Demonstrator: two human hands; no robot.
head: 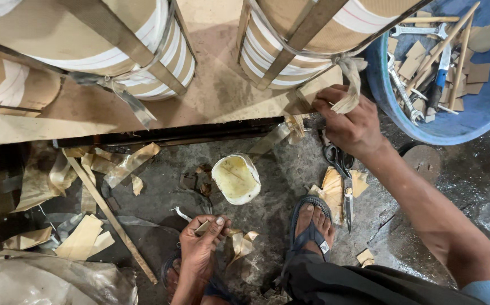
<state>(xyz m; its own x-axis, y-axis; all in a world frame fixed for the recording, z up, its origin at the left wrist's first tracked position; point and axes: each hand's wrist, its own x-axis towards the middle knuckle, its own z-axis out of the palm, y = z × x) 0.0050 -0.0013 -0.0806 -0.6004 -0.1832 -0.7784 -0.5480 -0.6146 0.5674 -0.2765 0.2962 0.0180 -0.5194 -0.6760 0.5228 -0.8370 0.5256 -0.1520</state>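
Dim, warm light; sharp centre; edges bowed; deep shadows beneath coils

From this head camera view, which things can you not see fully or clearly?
- Large paper-wrapped coils: tops cut off by the upper frame edge.
- Blue plastic tub of tools: cut off by the right edge.
- Black-handled scissors: handles partly hidden by the right hand.
- Small tan strip in the left hand: mostly covered by fingers.
- Left foot: hidden under the left hand.
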